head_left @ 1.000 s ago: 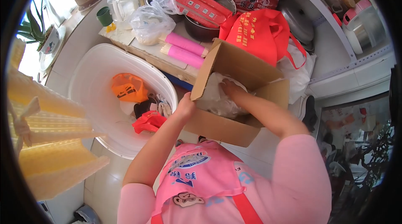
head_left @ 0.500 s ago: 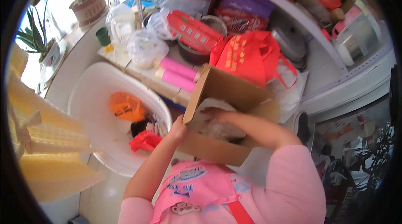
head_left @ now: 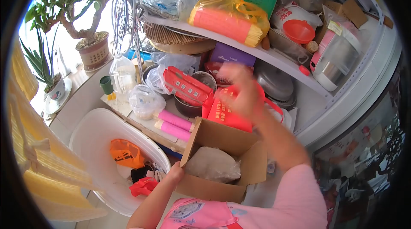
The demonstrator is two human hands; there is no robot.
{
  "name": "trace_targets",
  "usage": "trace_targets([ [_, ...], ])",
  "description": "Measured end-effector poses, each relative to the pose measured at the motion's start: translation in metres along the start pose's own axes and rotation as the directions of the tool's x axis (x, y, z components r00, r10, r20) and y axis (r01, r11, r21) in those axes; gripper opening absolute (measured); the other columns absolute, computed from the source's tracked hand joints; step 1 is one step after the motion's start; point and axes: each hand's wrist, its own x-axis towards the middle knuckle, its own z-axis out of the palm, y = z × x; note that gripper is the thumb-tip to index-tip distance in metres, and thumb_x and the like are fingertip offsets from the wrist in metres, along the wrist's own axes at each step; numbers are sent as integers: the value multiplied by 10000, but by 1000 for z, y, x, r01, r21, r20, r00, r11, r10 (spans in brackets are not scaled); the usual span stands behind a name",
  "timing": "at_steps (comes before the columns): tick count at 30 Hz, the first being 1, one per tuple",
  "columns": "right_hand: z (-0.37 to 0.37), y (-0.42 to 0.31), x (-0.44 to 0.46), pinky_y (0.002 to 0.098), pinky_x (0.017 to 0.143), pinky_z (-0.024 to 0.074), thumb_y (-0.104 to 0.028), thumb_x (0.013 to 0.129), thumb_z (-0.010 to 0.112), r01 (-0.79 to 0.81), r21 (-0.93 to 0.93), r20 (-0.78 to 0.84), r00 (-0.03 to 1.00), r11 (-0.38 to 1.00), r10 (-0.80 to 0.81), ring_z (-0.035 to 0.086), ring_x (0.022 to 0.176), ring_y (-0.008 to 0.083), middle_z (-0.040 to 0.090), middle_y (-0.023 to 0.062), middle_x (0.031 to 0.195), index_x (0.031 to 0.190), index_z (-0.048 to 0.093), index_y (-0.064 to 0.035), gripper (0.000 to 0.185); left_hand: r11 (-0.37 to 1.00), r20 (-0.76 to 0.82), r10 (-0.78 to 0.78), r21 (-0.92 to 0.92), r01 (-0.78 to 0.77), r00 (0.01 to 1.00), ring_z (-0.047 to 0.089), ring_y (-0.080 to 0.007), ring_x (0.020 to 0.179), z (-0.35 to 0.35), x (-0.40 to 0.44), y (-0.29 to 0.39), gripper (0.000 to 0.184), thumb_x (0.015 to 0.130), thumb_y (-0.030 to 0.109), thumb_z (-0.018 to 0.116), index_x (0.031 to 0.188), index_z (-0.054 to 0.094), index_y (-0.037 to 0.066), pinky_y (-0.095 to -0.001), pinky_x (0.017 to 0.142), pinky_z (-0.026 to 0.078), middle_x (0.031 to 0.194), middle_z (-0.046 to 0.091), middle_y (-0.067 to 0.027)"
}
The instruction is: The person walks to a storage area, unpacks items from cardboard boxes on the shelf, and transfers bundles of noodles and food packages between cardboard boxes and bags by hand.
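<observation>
A cardboard box (head_left: 253, 160) stands open before me, with a clear plastic bag (head_left: 214, 164) of something pale lying inside. My left hand (head_left: 174, 173) is closed on the box's left edge. Raised above the far side of the box is my right hand (head_left: 242, 92), blurred, its fingers apart and nothing visible in them. It overlaps a red cloth bag (head_left: 222, 115) with yellow print in my view; whether it touches the bag I cannot tell. Two pink-wrapped rolls of noodles (head_left: 174, 125) lie left of the box.
A white tub (head_left: 85, 143) holding orange and red bags stands at the left. A red carton (head_left: 188, 86) rests on a dark pot (head_left: 188, 108). Overhead, a shelf (head_left: 295, 64) bears a yellow bag of noodles (head_left: 231, 19). Potted plants (head_left: 93, 53) stand by the window.
My right hand has come out of the box and risen toward the shelf. My left hand still holds the box edge. The view has tilted up, showing more of the upper shelf.
</observation>
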Motion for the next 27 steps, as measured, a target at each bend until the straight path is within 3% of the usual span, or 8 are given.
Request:
trace_targets([
  [1, -15, 15, 28, 410, 971, 435, -204, 667, 832, -93, 20, -108, 990, 995, 95, 538, 1128, 341, 574, 151, 1169, 1180, 544, -43, 610, 1000, -2, 7, -1, -7, 1000, 556, -216, 875, -1, 5, -5, 394, 973, 377, 468, 1184, 582, 63, -377, 776, 454, 954, 631, -95],
  [2, -32, 39, 59, 421, 993, 417, -276, 656, 846, -17, -286, -182, 983, 958, -37, 517, 1159, 350, 535, 177, 1245, 1243, 495, -30, 726, 998, -24, 28, 55, -27, 999, 557, -215, 873, -2, 13, -15, 388, 975, 369, 466, 1185, 583, 65, -376, 775, 454, 951, 631, -93],
  [4, -47, 107, 121, 448, 1030, 383, -454, 627, 831, -25, -490, -230, 968, 871, -101, 459, 1224, 384, 448, 231, 1342, 1288, 476, -43, 856, 994, -54, 48, 105, -43, 997, 558, -214, 870, -2, 14, -13, 381, 976, 362, 464, 1187, 584, 67, -374, 773, 455, 948, 631, -91],
  [9, -32, 217, 185, 412, 1034, 383, -491, 621, 817, -467, -548, -203, 879, 695, 431, 461, 1247, 363, 420, 233, 1401, 1337, 468, -71, 900, 989, -52, 80, 126, -73, 995, 554, -180, 863, -3, 23, -26, 335, 974, 315, 466, 1171, 595, 76, -344, 749, 455, 931, 634, -64],
  [12, -26, 262, 206, 357, 952, 448, -329, 771, 708, -535, -472, 151, 735, 701, 662, 598, 1096, 283, 639, 159, 1159, 1198, 617, -115, 486, 977, -17, 71, 202, -66, 997, 551, -166, 860, -5, 30, -32, 316, 968, 282, 475, 1184, 586, 81, -332, 742, 452, 952, 629, -55],
  [15, -20, 279, 220, 399, 875, 479, -242, 822, 640, -616, -298, -170, 786, 729, 595, 621, 1028, 327, 653, 186, 1088, 1104, 638, -70, 330, 986, -18, -36, 159, 39, 999, 589, -309, 1042, -4, 13, -7, 403, 930, 188, 505, 1293, 486, 16, -375, 867, 455, 1133, 621, -195],
  [19, -20, 276, 233, 386, 818, 487, -289, 836, 647, -613, -214, -324, 779, 761, 537, 646, 962, 297, 673, 175, 1030, 1097, 635, -39, 363, 989, -41, -14, 149, 20, 999, 584, -302, 1044, -5, 1, 5, 411, 928, 182, 506, 1301, 474, 11, -378, 860, 453, 1139, 614, -193],
  [27, -46, 277, 241, 314, 731, 472, -332, 901, 612, -463, 389, -304, 752, 797, 585, 613, 812, 182, 664, 57, 956, 1058, 645, -17, 354, 988, -26, -25, 153, 28, 999, 565, -276, 1078, -5, 4, 8, 413, 918, 133, 503, 1304, 461, -10, -347, 916, 428, 1147, 607, -185],
])
